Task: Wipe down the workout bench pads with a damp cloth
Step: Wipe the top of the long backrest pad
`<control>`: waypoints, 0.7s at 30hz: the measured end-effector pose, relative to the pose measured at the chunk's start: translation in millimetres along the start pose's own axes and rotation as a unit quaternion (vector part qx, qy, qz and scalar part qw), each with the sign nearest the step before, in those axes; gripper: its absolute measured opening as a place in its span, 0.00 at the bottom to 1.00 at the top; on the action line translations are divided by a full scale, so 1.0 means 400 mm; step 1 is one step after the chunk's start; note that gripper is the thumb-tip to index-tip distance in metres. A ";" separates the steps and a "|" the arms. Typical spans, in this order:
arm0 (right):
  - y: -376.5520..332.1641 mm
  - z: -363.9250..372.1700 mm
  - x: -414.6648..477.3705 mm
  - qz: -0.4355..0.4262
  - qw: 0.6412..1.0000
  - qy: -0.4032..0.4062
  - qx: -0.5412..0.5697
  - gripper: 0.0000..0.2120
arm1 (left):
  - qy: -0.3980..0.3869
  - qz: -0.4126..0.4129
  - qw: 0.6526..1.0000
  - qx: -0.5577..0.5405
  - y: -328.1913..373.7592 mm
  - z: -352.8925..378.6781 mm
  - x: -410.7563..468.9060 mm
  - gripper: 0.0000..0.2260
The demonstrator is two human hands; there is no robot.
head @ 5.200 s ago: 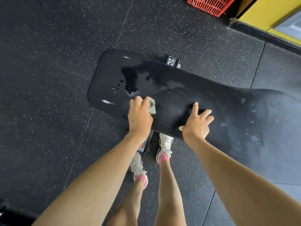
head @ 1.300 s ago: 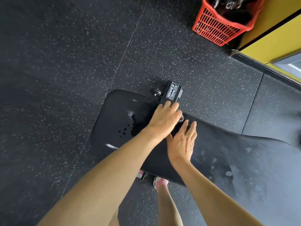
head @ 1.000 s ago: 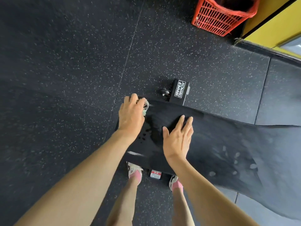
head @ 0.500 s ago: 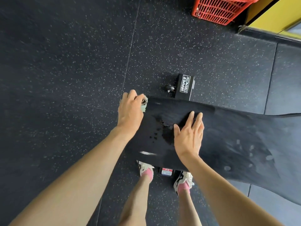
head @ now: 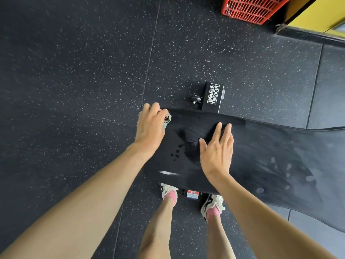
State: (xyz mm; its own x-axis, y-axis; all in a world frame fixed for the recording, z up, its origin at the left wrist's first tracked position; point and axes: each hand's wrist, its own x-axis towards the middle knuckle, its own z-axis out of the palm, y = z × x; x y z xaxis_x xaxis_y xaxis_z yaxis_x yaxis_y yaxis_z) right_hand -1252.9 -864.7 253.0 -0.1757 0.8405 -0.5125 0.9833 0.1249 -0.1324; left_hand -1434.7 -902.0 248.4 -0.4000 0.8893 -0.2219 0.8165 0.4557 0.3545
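Bench pad [head: 261, 146]: black upholstery running from centre to right. There is a dark wet patch [head: 188, 146] with droplets near its left end and pale smears further right.
Cloth [head: 167, 118]: pale green and frayed, bunched at the pad's far-left corner and touching the edge. Most of it is hidden under the hand.
Left hand [head: 151, 128]: fingers curled over the cloth, clasping it against the pad's end, probably to reach the rim that a flat pass misses.
Right hand [head: 216, 152]: palm down with fingers straight, pressing on the pad just right of the wet patch and grasping nothing. It is likely a brace for leaning.
Bench foot [head: 213, 97]: labelled HAMMER STRENGTH, beyond the far edge.
Shoes [head: 169, 189]: close under the near edge.
Progress: the left end is in hand, and the smears to the right suggest work remains.
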 end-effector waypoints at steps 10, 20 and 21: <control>-0.001 -0.008 -0.014 0.003 1.000 -0.009 -0.002 0.34 | -0.042 0.161 0.983 0.080 0.009 0.013 0.000 0.19; -0.026 0.004 -0.022 0.001 1.000 -0.011 0.019 0.33 | -0.015 0.172 0.982 0.072 0.094 0.041 -0.005 0.17; -0.025 0.006 -0.022 0.002 1.000 -0.010 0.016 0.33 | -0.021 0.184 0.979 0.080 0.076 0.037 0.001 0.17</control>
State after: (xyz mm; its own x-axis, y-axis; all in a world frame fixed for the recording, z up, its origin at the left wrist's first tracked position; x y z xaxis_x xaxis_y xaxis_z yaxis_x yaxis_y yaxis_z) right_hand -1261.4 -874.4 256.8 -0.1730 0.8299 -0.5304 0.9820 0.1040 -0.1577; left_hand -1404.0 -888.3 245.7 -0.0518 0.9882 -0.1440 0.9581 0.0899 0.2718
